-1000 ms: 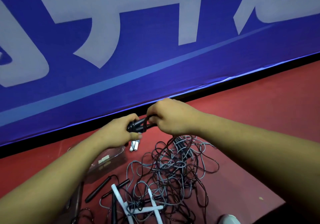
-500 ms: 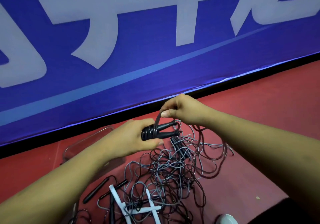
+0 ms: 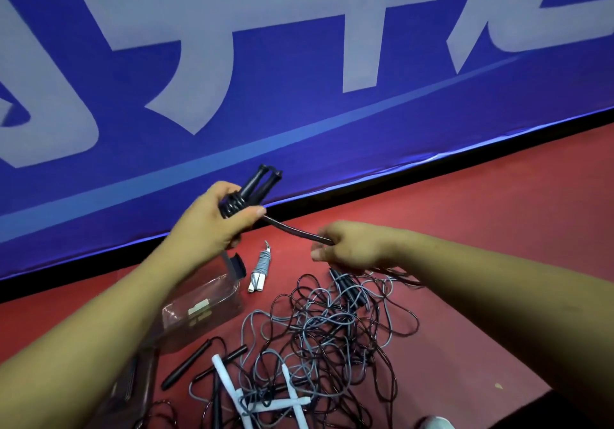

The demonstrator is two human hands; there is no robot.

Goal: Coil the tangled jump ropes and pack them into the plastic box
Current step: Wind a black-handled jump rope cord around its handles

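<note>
I see the left hand (image 3: 212,221) raised, fist closed around black handles (image 3: 257,184) wrapped with rope. Right hand (image 3: 349,245) lower, pinching the black rope (image 3: 294,229) taut between them. Tangled ropes (image 3: 325,329) lie on the red floor (image 3: 498,229); plastic box (image 3: 202,305) beside them, under the left forearm.

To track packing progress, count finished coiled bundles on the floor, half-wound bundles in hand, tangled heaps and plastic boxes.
Finished grey-cord bundle with white handles, on the red floor: 1
Half-wound black-handled bundle in the left hand: 1
Tangled heap of black and grey cords: 1
Clear plastic box: 1
Total: 4
</note>
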